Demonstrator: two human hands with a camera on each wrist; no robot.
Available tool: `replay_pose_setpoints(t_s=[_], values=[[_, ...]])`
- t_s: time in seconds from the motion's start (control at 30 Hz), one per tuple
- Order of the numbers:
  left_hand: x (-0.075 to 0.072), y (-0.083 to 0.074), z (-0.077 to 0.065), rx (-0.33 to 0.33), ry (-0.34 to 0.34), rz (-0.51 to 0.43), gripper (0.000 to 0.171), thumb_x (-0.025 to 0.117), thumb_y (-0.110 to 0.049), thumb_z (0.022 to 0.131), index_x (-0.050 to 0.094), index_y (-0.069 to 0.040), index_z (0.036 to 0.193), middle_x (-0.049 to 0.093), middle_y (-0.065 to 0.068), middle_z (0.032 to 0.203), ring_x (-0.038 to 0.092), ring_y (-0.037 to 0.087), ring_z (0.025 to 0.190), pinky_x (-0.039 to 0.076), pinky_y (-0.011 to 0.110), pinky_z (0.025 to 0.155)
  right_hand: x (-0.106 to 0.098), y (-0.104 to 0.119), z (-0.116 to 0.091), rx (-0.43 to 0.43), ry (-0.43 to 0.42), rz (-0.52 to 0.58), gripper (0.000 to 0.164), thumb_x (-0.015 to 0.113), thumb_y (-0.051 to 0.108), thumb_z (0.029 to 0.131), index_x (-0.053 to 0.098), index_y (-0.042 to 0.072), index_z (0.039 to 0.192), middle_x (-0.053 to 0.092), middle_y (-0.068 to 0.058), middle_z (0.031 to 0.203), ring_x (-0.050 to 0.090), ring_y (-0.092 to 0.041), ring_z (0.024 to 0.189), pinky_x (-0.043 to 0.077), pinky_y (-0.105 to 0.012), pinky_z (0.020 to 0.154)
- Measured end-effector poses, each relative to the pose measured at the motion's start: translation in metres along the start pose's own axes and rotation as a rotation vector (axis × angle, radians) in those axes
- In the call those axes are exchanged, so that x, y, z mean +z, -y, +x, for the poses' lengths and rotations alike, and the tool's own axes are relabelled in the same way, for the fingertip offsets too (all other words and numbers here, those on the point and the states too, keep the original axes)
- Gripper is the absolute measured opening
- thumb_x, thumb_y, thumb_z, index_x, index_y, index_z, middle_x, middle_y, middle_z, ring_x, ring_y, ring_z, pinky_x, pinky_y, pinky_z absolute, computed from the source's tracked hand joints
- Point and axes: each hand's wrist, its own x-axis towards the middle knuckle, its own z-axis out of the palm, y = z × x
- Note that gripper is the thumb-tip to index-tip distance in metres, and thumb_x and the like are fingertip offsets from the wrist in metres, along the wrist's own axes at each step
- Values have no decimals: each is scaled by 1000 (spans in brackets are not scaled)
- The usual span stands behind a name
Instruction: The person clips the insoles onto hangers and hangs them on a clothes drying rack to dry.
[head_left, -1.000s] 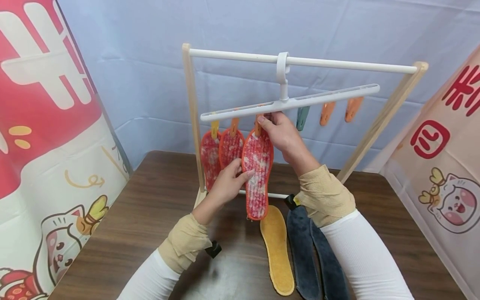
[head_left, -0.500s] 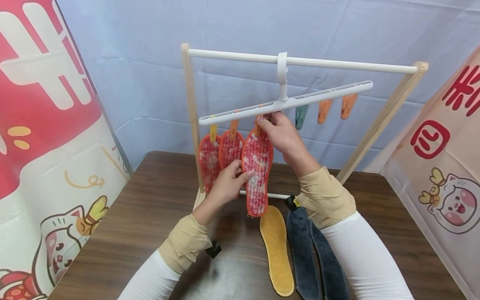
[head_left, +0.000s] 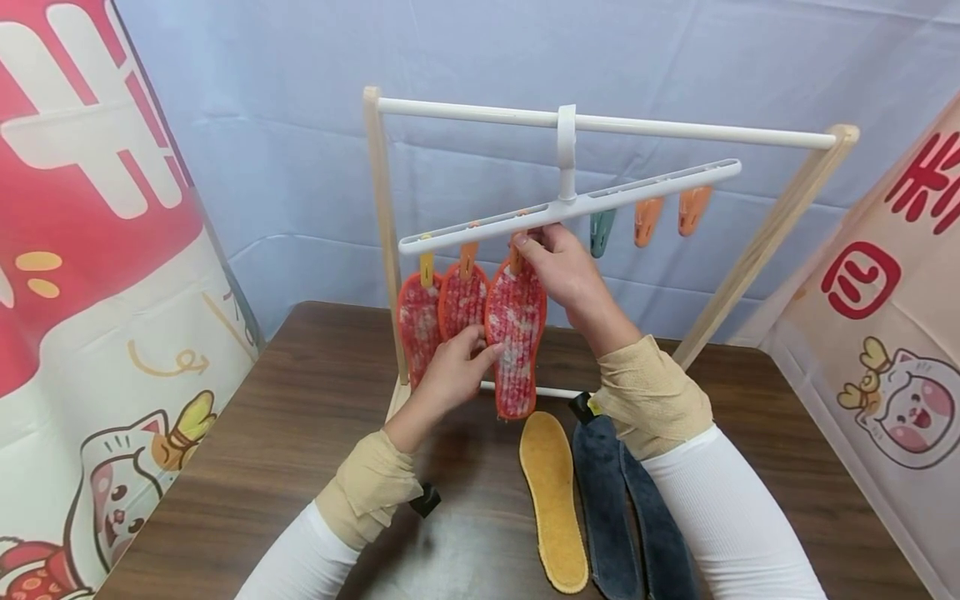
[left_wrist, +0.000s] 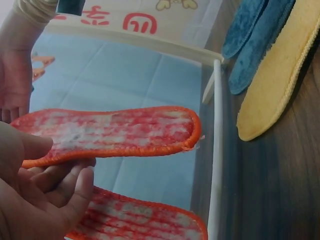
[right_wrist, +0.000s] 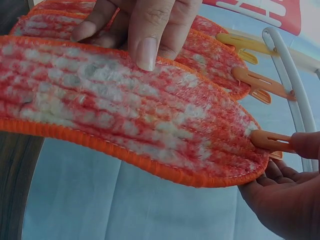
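A red and white insole (head_left: 516, 367) with orange edging hangs from an orange clip (right_wrist: 270, 141) under the white hanger (head_left: 637, 195). My left hand (head_left: 454, 367) pinches its left edge, thumb on the front and fingers behind, as the left wrist view also shows. At the top, my right hand (head_left: 572, 273) pinches the clip's handles, thumb in front; its other fingers curl behind the insole's end. The clip's tip overlaps the insole's face in the right wrist view. To the left, a second red insole (head_left: 463, 302) and a third red insole (head_left: 420, 321) hang from their own clips.
The hanger hooks over the rack's white rail (head_left: 697, 127), tilted with its left end lower. A green clip (head_left: 602, 232) and two orange clips (head_left: 648, 222) hang on its right half. On the wooden table (head_left: 300, 433) lie a yellow insole (head_left: 553, 500) and two dark blue insoles (head_left: 607, 508).
The held insole's lower end has risen a little. The hanger has turned slightly, its right end shifting left and up and its left end dipping. Both hands stay nearly in place.
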Motion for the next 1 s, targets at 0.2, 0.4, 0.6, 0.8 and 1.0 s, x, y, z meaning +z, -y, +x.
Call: replay_pose_setpoints(t_s=[0.2, 0.4, 0.6, 0.8, 1.0], values=[[-1, 0, -3, 12, 13, 35, 39, 60, -32, 103, 60, -9, 135, 72, 10, 122, 67, 26, 115, 53, 46, 93, 0, 0, 0, -6, -4, -10, 36, 50, 31, 108, 54, 10, 137, 58, -10, 137, 48, -22, 134, 35, -47, 113], [-2, 2, -6, -22, 50, 51, 43, 62, -32, 102, 58, -7, 137, 71, 9, 125, 67, 24, 116, 54, 43, 92, 0, -3, 0, -12, 16, -18, 37, 52, 29, 107, 50, 8, 138, 57, -14, 133, 50, -25, 127, 38, -48, 109], [-1, 7, -9, -30, 81, 82, 46, 64, -32, 101, 57, -6, 138, 69, 8, 128, 66, 22, 118, 54, 41, 93, -1, -10, -1, -18, 42, -57, 46, 54, 28, 105, 44, 9, 147, 54, -15, 139, 49, -28, 132, 39, -49, 108], [-1, 12, -12, -11, 100, 97, 43, 63, -31, 101, 57, -8, 137, 69, 6, 129, 65, 22, 120, 51, 42, 99, 0, -20, -6, 6, 38, -122, 61, 58, 29, 103, 34, 10, 155, 49, -15, 148, 46, -31, 138, 40, -51, 110], [1, 15, -16, -12, 118, 99, 43, 62, -29, 102, 57, -6, 138, 67, 7, 131, 64, 23, 122, 50, 43, 101, -3, -37, -10, 4, 43, -183, 59, 59, 26, 102, 36, 7, 153, 49, -18, 147, 48, -35, 137, 43, -52, 106]])
